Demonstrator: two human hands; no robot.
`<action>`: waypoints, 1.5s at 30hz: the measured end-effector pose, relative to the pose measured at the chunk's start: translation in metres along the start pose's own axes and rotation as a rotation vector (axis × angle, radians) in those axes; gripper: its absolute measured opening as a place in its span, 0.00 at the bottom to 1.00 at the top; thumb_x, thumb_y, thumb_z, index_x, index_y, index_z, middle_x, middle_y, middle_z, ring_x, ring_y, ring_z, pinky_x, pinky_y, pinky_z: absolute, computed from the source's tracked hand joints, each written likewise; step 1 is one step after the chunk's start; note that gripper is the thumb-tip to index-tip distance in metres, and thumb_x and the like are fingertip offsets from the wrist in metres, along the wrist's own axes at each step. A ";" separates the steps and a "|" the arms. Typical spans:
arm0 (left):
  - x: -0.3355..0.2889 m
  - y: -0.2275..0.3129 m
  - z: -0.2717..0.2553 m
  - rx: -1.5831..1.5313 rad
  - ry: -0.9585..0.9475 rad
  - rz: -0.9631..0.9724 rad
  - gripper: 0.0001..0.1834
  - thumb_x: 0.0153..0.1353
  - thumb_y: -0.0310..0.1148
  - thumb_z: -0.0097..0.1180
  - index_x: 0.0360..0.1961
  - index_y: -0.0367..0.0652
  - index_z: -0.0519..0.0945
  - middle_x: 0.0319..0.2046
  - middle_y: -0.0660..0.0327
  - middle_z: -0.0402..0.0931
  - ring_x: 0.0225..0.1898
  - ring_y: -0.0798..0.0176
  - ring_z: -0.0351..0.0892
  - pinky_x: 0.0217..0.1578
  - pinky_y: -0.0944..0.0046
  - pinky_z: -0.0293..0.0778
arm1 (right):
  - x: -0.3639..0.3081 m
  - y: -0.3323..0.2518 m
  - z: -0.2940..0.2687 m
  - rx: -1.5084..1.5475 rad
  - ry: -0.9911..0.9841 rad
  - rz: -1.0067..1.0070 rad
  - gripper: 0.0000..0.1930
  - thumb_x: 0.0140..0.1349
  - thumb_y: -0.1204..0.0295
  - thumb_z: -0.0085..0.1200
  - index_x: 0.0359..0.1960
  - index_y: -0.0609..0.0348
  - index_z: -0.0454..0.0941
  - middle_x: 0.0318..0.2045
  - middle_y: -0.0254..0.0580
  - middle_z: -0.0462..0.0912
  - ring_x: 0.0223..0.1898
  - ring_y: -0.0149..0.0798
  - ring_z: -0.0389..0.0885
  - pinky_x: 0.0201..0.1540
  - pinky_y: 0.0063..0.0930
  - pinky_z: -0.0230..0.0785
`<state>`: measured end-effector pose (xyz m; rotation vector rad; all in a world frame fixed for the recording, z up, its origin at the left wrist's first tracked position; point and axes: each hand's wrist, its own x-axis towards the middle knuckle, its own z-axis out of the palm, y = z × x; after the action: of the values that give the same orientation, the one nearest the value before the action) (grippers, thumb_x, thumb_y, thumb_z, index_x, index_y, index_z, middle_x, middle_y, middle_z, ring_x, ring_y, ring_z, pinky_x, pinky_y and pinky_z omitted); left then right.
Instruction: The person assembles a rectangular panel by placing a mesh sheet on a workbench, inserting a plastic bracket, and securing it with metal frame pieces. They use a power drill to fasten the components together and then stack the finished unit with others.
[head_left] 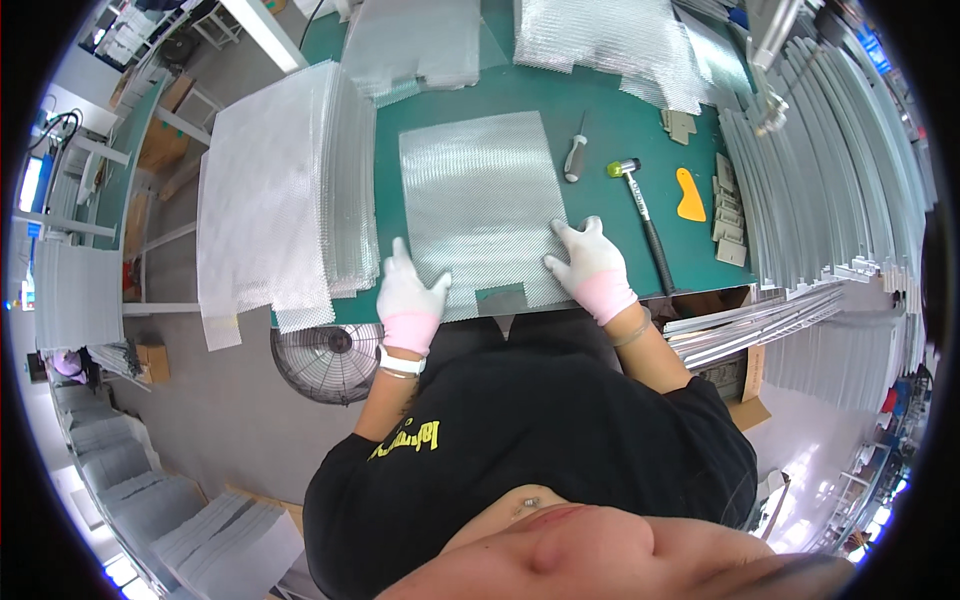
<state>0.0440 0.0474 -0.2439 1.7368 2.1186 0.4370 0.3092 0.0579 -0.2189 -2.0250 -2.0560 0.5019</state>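
Note:
A silvery mesh sheet (485,190) with a notch in its near edge lies flat on the green tabletop (625,130) in front of me. My left hand (410,288), in a white glove with a pink cuff, is at the sheet's near left corner. Its fingers are stretched out and the thumb reaches to the mesh. At the near right edge is my right hand (590,260), gloved the same way, with fingers spread and the tips touching the sheet's border. Neither hand grips the sheet.
Left of the sheet stands a stack of mesh sheets (265,190); more stacks (600,40) sit at the back. On the right lie a screwdriver (575,158), a hammer (645,220), a yellow scraper (690,195), several flat metal pieces (728,210) and racked metal frames (830,160). A fan (335,362) stands below.

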 end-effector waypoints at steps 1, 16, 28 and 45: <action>0.001 0.000 0.000 0.046 0.042 0.092 0.45 0.53 0.41 0.69 0.70 0.42 0.63 0.61 0.44 0.70 0.57 0.42 0.73 0.55 0.50 0.73 | 0.003 0.003 -0.008 -0.002 0.032 -0.060 0.22 0.58 0.61 0.63 0.54 0.53 0.79 0.46 0.53 0.76 0.43 0.54 0.81 0.47 0.42 0.76; 0.036 -0.011 0.012 0.244 0.038 0.407 0.31 0.57 0.48 0.63 0.61 0.48 0.77 0.66 0.54 0.67 0.70 0.40 0.57 0.70 0.40 0.50 | 0.222 0.117 -0.144 -0.172 0.496 0.401 0.37 0.51 0.44 0.67 0.56 0.59 0.79 0.49 0.59 0.83 0.54 0.55 0.82 0.61 0.43 0.71; 0.031 -0.020 0.022 0.199 0.063 0.422 0.36 0.57 0.51 0.61 0.63 0.45 0.74 0.67 0.51 0.65 0.70 0.38 0.56 0.71 0.39 0.47 | 0.252 0.102 -0.188 0.583 0.807 -0.129 0.19 0.59 0.67 0.66 0.48 0.62 0.78 0.47 0.46 0.82 0.47 0.37 0.81 0.50 0.30 0.75; 0.034 -0.008 -0.001 0.224 0.146 0.472 0.38 0.59 0.51 0.61 0.66 0.42 0.70 0.67 0.46 0.63 0.71 0.40 0.56 0.71 0.41 0.49 | 0.197 0.117 -0.186 1.133 0.655 -0.488 0.23 0.70 0.74 0.52 0.65 0.63 0.64 0.47 0.40 0.81 0.44 0.30 0.80 0.47 0.26 0.76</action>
<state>0.0303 0.0792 -0.2500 2.4138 1.8959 0.4764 0.4823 0.2710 -0.1095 -0.8182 -1.2717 0.5897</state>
